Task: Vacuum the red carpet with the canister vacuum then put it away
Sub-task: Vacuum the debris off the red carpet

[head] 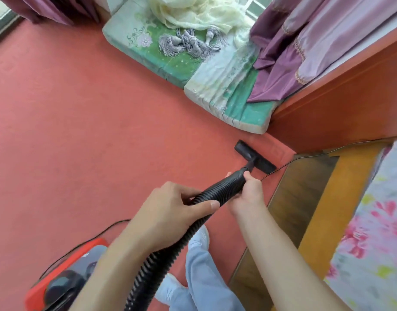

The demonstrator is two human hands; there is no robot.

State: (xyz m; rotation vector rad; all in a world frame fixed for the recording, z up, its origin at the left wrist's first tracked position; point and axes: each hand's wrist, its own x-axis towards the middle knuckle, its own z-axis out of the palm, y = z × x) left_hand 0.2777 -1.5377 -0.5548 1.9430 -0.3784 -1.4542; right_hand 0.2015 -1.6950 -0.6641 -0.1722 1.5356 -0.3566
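The left hand [170,212] is nearest, fingers and thumb wrapped round the black ribbed hose [224,189] part-way along it. Just beyond, toward one o'clock, the right hand [247,194] grips the same hose right behind the short stiff neck of the floor head [256,157]. Both hands are closed firmly round the hose.

The floor head lies flat on the red carpet [80,131], in the corner where the mattress [170,61] meets the bed frame [328,198]. The hose runs back toward seven o'clock to the vacuum [65,277], a red and dark canister sitting on the carpet at the lower left edge.

The hose looks soft and springy, so it will likely bend rather than push. The place to steer is up by the neck, where the right hand is, with the other hand taking up slack. The canister is probably the heavy, hard part. I cannot make out a carrying handle from here.

A thin black cord [328,151] trails from beside the floor head toward three o'clock, near enough to snag. At twelve o'clock, grey tassels [188,43] and cream netting [193,12] lie on the green mattress. Purple curtains [283,52] hang at one o'clock, and a flowered sheet [372,221] lies at four.
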